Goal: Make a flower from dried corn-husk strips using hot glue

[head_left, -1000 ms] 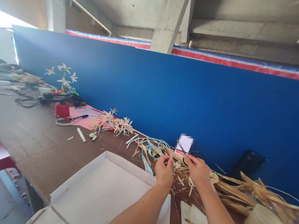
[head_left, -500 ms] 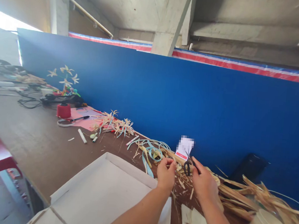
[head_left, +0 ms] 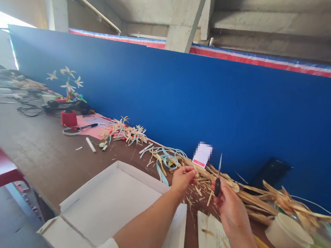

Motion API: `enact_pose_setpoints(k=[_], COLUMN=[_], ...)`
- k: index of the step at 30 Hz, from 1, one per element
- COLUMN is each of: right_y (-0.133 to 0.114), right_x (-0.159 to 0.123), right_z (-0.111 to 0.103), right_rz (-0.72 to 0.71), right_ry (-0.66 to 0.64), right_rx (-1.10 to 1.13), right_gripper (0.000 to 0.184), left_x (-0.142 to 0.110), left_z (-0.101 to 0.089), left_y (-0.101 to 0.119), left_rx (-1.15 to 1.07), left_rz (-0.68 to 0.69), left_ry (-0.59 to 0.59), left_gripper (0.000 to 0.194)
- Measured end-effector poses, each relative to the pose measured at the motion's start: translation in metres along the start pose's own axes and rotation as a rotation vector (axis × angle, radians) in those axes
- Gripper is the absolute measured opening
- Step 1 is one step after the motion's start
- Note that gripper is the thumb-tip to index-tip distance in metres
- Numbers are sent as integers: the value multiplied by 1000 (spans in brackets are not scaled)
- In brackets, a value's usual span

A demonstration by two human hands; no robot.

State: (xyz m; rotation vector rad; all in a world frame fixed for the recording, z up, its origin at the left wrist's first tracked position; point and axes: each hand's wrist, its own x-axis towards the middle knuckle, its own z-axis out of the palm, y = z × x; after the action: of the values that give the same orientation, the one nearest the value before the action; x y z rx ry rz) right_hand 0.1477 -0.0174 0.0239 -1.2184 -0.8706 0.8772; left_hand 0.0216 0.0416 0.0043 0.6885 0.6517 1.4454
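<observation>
The left hand [head_left: 182,178] is curled, its thumb and fingertips near one another above pale trimmings [head_left: 199,199]; we cannot tell whether they meet on a small piece. The right hand [head_left: 232,206] is partly closed, its fingers around the dark handle of the scissors [head_left: 217,185], whose slim metal blades point up and away from us. Seen edge-on, the blades look closed, though we cannot be certain.

Chief among the hazards, we judge, is the bare tip: it stands close to the left hand, and a turn of the right wrist toward that side could bring metal against the fingers. The grip shows mostly around the handle, so a loose hold could let the scissors tilt or slip.

Beyond and right of the hands lie dried strips [head_left: 265,205], long and tangled; a sleeve, a finger or the blades could snag them and drag the heap. Any small piece that fell here would be hard to find, since the trimmings share its pale colour. Left of the hands, curled blue ribbons [head_left: 170,162] could catch in the same way. Nearer us, the left forearm passes over the open white box [head_left: 110,212], and a lowered elbow could shift it. Right of the right hand, the pale tub [head_left: 286,233] could be knocked by an outward swing.
</observation>
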Motion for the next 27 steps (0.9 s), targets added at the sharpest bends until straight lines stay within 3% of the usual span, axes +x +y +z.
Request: enact_pose_setpoints(k=[4,11,18,27], right_y=[7,21,35,30], right_x=[-21,-31,-34,-36], right_z=[-3,-5,-3,-4], right_rz=[149,240,338,252], right_ry=[-117,-284,-269,-279], right_rx=[258,407,245,125], right_gripper=[39,37,35,38], left_x=[-2,-1,0,-2], left_z=[0,-1,-2,0], left_y=[2,0,-2,2], left_rx=[9,62,139,218], left_rz=[-4,26,32,22], left_ry=[-42,-78,-73,-51], left_gripper=[34,31,29,25])
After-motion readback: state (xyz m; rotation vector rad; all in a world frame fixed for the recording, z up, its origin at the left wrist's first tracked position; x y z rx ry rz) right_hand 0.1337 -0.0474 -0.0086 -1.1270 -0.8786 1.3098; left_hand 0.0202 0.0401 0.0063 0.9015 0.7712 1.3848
